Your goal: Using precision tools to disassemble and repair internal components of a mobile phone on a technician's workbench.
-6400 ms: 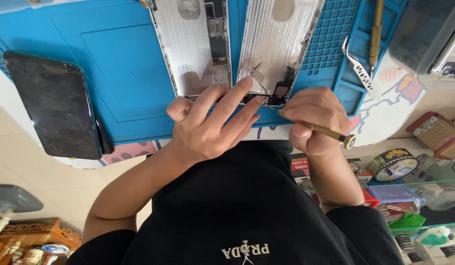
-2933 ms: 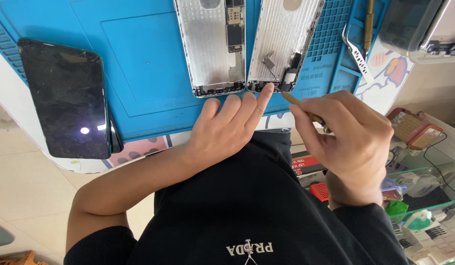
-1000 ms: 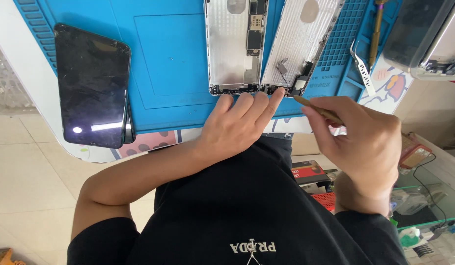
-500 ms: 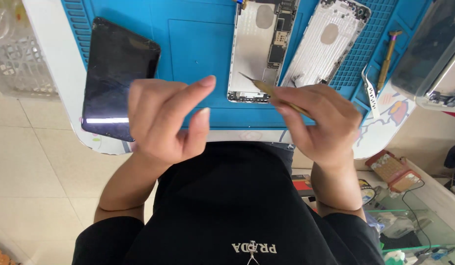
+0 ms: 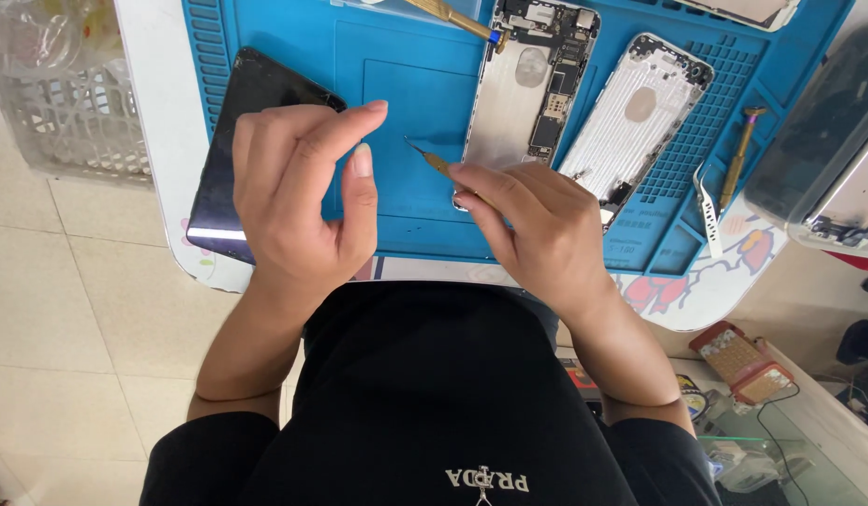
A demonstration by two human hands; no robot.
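My left hand [image 5: 298,201] has lifted off the opened phone [image 5: 532,89], fingers loosely curled and empty over the blue mat [image 5: 396,84]; my right hand [image 5: 537,230] still pinches the tweezers [image 5: 432,160].

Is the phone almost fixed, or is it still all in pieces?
Still in pieces. Done: the phone body lies open on the blue mat, its black screen set aside. In hand: the right hand pinches fine tweezers; the left hand holds nothing visible. Left: the silver back shell lies separate.
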